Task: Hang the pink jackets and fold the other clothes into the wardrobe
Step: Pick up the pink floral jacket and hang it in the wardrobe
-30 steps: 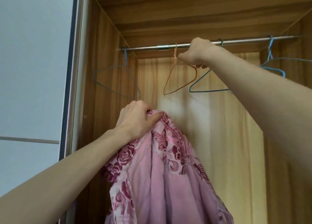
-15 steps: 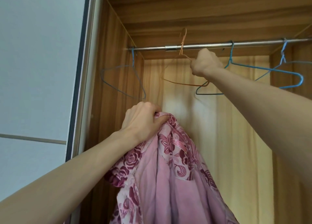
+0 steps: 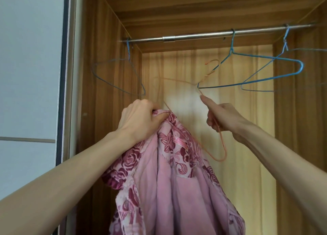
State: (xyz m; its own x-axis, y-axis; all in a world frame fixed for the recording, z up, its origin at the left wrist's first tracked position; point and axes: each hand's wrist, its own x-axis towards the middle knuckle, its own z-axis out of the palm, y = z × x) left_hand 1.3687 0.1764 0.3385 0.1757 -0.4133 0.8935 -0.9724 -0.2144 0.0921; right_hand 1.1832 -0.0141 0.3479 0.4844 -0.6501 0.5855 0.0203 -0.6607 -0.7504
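I count three blue wire hangers [image 3: 253, 70] on the steel rail [image 3: 212, 35], one orange hanger [image 3: 215, 128] and one pink jacket [image 3: 177, 190]. Below the rail, my left hand [image 3: 139, 121] clutches the jacket's collar — it hangs lengthwise downward, its hem cut off by the frame. My right hand [image 3: 224, 118] grips the orange hanger, tilted, hook toward the rail — its far shoulder is faint against the wardrobe [image 3: 109, 75] back.
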